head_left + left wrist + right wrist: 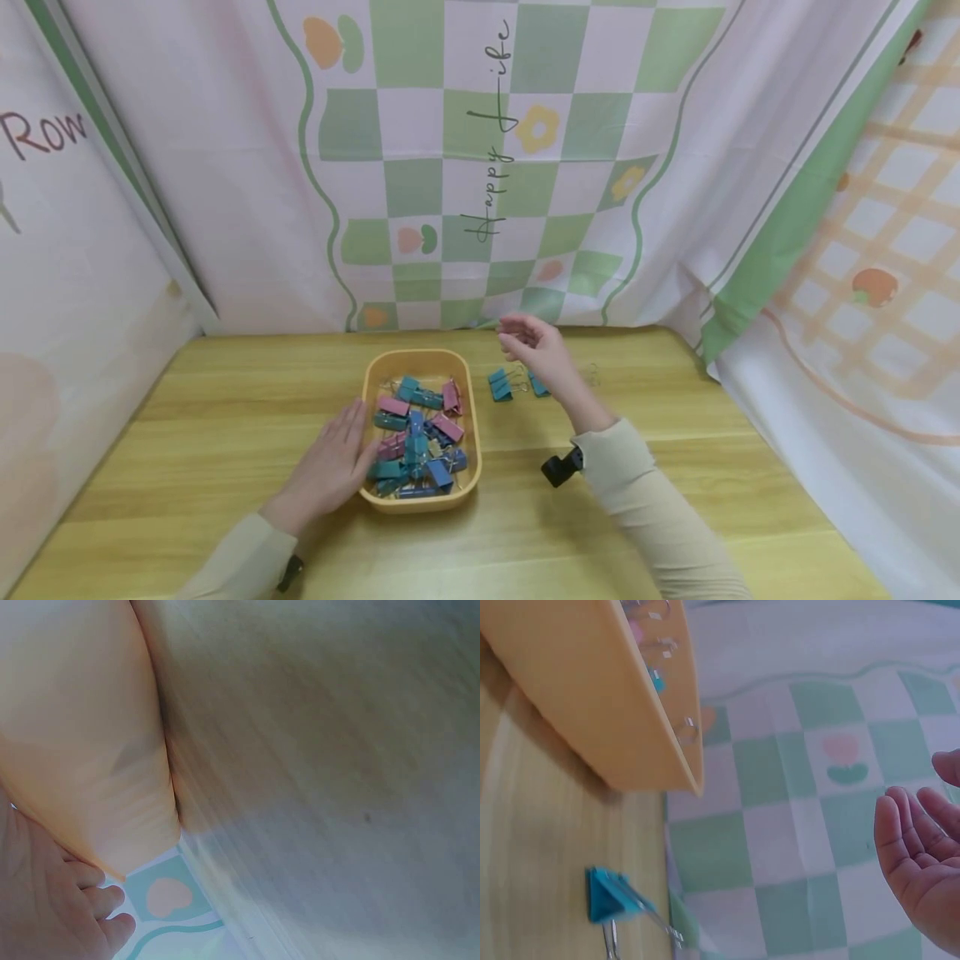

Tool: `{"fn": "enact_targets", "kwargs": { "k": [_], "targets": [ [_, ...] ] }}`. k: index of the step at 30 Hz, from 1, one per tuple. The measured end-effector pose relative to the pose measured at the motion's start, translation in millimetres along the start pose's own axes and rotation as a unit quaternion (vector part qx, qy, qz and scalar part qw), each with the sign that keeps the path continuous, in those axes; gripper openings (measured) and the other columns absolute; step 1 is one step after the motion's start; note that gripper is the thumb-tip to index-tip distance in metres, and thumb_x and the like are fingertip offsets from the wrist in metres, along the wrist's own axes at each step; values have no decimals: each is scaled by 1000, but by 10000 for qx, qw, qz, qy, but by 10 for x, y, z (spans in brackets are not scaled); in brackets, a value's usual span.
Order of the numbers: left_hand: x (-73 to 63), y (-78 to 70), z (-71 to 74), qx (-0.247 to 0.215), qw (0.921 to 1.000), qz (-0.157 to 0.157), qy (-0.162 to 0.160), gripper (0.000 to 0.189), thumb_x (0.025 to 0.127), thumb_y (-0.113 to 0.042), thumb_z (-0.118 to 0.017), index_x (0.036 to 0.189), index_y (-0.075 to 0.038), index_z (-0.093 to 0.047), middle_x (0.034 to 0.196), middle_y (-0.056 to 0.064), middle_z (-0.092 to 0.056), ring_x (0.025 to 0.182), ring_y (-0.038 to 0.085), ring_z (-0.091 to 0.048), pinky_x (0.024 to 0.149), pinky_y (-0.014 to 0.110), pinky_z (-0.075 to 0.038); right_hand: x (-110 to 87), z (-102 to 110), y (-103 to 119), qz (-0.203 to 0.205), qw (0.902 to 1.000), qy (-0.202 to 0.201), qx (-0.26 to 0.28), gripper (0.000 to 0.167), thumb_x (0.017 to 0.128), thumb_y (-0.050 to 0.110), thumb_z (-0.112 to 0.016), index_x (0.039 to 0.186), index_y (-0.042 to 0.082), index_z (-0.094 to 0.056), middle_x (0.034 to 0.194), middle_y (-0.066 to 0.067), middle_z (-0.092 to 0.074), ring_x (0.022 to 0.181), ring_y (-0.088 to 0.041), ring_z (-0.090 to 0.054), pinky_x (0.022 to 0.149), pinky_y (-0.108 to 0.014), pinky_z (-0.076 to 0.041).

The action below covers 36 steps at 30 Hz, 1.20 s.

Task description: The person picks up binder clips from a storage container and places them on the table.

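Observation:
A yellow plastic bin holds many binder clips in teal, blue and pink. My left hand lies along the bin's left side with straight fingers, touching its rim. In the head view, my right hand is raised beyond the bin's right side. Its fingers curve loosely in the right wrist view, and nothing shows between them. A teal binder clip lies on the table just right of the bin. Another teal clip is partly hidden behind my right wrist.
Thin wire handles show just right of my right forearm. The wooden table meets a checked curtain at its back edge. More printed curtains hang at the left and right.

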<state>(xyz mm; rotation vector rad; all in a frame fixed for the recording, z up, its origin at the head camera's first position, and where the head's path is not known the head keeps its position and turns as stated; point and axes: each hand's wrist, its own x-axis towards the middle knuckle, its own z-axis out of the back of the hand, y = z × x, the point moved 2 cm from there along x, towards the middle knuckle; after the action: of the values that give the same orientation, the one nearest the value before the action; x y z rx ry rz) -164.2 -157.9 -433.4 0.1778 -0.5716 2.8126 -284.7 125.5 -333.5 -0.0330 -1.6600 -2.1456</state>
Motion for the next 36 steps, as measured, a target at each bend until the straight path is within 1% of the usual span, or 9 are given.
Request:
{"fn": "enact_targets", "kwargs": {
  "k": [5, 7, 10, 16, 21, 23, 28, 33, 36],
  "targets": [
    [1, 11, -11, 20, 10000, -2, -15, 63, 100, -36, -34, 143, 7, -17, 148, 22, -15, 134, 37, -18, 108, 48, -16, -25, -235, 4, 140, 9992, 339, -147, 31, 90, 7, -58, 118, -6, -54, 106, -19, -61, 86, -32, -59, 71, -34, -54],
    [1, 11, -10, 24, 10000, -4, -20, 63, 100, -36, -33, 143, 6, -17, 148, 21, -15, 134, 37, -18, 108, 48, -16, -41, -339, 6, 175, 9984, 491, -206, 31, 90, 6, -58, 119, -5, -54, 106, -19, -60, 87, -34, -59, 71, -36, -54],
    [1, 9, -6, 34, 10000, -7, -20, 63, 100, -36, -33, 143, 6, -17, 148, 21, -14, 134, 37, -17, 108, 48, -16, -64, -489, -5, 189, 9968, 678, -376, 30, 90, 7, -59, 118, -3, -56, 105, -18, -61, 86, -31, -59, 70, -38, -54],
    [0, 3, 0, 82, 10000, -48, 8, 63, 100, -36, -32, 142, 8, -17, 148, 22, -14, 134, 37, -16, 108, 49, -17, -117, -736, -27, 78, 9923, 984, -748, 29, 89, 11, -61, 116, 1, -59, 102, -10, -64, 84, -21, -60, 68, -35, -53],
    [2, 5, 3, 69, 10000, -32, 12, 63, 100, -37, -32, 143, 8, -17, 148, 22, -13, 134, 37, -16, 108, 49, -17, -136, -905, -83, -228, 9896, 1322, -521, 27, 90, 12, -60, 116, 3, -59, 101, -8, -62, 77, -33, -59, 59, -42, -53],
    [3, 5, 4, 62, 10000, -30, 11, 63, 100, -37, -32, 143, 8, -17, 148, 22, -14, 134, 37, -16, 108, 49, -16, -138, -959, -110, -222, 9886, 1382, -553, 26, 90, 12, -61, 115, 4, -60, 99, -8, -62, 75, -32, -60, 56, -40, -53],
    [4, 3, 7, 89, 9999, -59, -2, 63, 100, -37, -31, 142, 8, -17, 148, 22, -14, 134, 37, -16, 108, 49, -17, -148, -1073, -179, 1, 9850, 1514, -829, 27, 87, 11, -64, 112, 1, -61, 95, -8, -64, 76, -18, -61, 60, -25, -53],
    [6, 3, 8, 81, 10000, -52, -14, 64, 100, -37, -32, 142, 8, -18, 148, 22, -15, 134, 37, -17, 107, 49, -18, -158, -1162, -243, -295, 9811, 1693, -893, 31, 87, 14, -65, 114, 0, -60, 98, -6, -63, 79, -16, -60, 64, -25, -53],
    [8, 2, 8, 66, 10000, -35, 2, 64, 100, -37, -33, 142, 8, -18, 148, 22, -15, 134, 37, -17, 107, 50, -18, -154, -1207, -272, -324, 9793, 1786, -891, 30, 87, 13, -64, 113, -1, -60, 103, -10, -62, 85, -18, -60, 65, -26, -53]
  ]
}}
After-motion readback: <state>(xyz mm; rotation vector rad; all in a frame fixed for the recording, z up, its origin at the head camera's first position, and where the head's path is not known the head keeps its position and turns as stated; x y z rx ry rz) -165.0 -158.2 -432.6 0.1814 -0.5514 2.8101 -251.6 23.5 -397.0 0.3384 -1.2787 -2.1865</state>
